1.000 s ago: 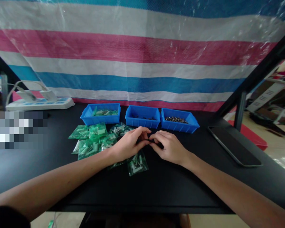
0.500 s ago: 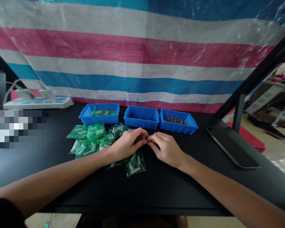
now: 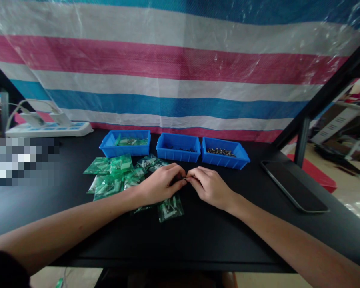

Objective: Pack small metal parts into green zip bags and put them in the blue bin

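My left hand (image 3: 161, 184) and my right hand (image 3: 210, 187) meet fingertip to fingertip above the black table. Both are closed in a pinch on a tiny dark metal piece (image 3: 185, 178), mostly hidden by the fingers and too small to name. Under and beside my left hand lie several green plastic bags (image 3: 121, 164) of small parts, one bag (image 3: 170, 208) just below its thumb. Beyond the hands stand three blue bins: the left bin (image 3: 124, 151) with green bags and parts, the middle bin (image 3: 178, 156) with a few dark small parts, the right bin (image 3: 225, 162) with shiny metal pieces.
A phone (image 3: 294, 186) lies on the right of the black table (image 3: 180, 244). At the back left is a white power strip (image 3: 49, 130) with plugs and cables. A striped plastic sheet (image 3: 168, 72) hangs behind, with black frame bars (image 3: 327, 88) at the side.
The fingertips have shifted slightly, and a little more of the tiny metal piece shows between them. The bags and bins stay in place.
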`<state>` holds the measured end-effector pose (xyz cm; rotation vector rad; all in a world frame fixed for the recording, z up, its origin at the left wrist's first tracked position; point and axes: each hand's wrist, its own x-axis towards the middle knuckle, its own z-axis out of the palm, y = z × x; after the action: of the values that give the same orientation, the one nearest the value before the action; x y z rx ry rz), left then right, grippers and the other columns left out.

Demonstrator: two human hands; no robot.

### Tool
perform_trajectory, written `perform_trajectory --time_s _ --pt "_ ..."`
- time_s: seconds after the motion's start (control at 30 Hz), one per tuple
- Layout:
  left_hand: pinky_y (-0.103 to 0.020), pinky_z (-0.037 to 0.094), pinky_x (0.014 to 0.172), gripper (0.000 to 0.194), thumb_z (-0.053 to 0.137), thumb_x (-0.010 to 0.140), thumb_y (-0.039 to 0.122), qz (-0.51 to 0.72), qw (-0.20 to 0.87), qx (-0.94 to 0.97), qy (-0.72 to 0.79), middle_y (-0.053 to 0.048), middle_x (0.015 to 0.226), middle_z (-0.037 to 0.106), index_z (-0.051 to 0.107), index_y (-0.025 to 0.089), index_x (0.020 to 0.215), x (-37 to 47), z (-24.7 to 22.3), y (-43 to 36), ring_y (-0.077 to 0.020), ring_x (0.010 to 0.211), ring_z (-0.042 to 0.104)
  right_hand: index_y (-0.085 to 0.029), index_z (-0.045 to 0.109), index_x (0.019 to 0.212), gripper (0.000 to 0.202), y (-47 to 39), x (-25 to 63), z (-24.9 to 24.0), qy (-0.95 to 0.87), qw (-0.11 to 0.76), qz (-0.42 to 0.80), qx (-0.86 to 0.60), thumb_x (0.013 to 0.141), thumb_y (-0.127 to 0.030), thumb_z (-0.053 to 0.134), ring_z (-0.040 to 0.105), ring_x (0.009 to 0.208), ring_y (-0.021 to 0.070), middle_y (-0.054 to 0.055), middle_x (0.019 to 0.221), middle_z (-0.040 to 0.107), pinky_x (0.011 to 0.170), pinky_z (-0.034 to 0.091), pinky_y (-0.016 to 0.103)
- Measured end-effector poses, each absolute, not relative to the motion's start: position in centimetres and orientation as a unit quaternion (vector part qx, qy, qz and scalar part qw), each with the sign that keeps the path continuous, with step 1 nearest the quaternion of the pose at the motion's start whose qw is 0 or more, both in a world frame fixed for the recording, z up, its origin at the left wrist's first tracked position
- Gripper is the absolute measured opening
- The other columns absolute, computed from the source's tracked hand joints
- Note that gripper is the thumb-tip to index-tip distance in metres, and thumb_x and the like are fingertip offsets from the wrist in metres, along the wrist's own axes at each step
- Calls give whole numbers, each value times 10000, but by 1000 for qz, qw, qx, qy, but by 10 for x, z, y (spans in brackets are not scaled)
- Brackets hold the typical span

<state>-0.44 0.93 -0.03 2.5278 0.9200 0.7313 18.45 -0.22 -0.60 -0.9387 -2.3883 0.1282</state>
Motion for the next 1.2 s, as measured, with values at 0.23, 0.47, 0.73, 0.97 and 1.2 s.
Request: perform_trajectory --time_s 0.23,0.47,0.73,0.97,1.2 --pt "-228 422 613 102 457 852 209 243 179 896 326 -20 774 548 538 146 860 -4 0 9 -123 670 522 -170 516 934 103 -3 186 -4 -897 265 54 -349 833 -160 494 523 670 149 18 719 558 624 421 259" --pt "-234 435 640 130 429 865 201 231 188 904 306 -33 775 575 545 145 847 -4 0 10 -132 690 548 -167 542 866 79 -4 186 -4 -908 260 42 -327 852 -147 467 542 701 161 47 768 592 654 427 277" --pt "-229 427 654 132 438 873 220 200 179 915 301 -34 816 589 536 146 920 -10 5 5 -136 725 564 -154 557 815 143 -2 186 -4 -907 263 36 -328 885 -208 445 523 660 156 44 708 573 622 408 267" --pt "-253 421 666 163 445 874 265 172 129 925 313 -30 837 594 526 164 974 -11 14 -3 -156 751 573 -149 566 788 169 -4 187 -2 -907 284 20 -309 887 -220 449 510 624 145 39 685 592 613 390 266" --pt "-251 409 642 151 430 877 262 159 108 926 324 -23 790 591 546 164 883 -11 16 -7 -152 715 566 -153 559 747 210 -9 182 -1 -906 289 37 -306 893 -234 432 502 605 137 27 649 578 589 376 256"
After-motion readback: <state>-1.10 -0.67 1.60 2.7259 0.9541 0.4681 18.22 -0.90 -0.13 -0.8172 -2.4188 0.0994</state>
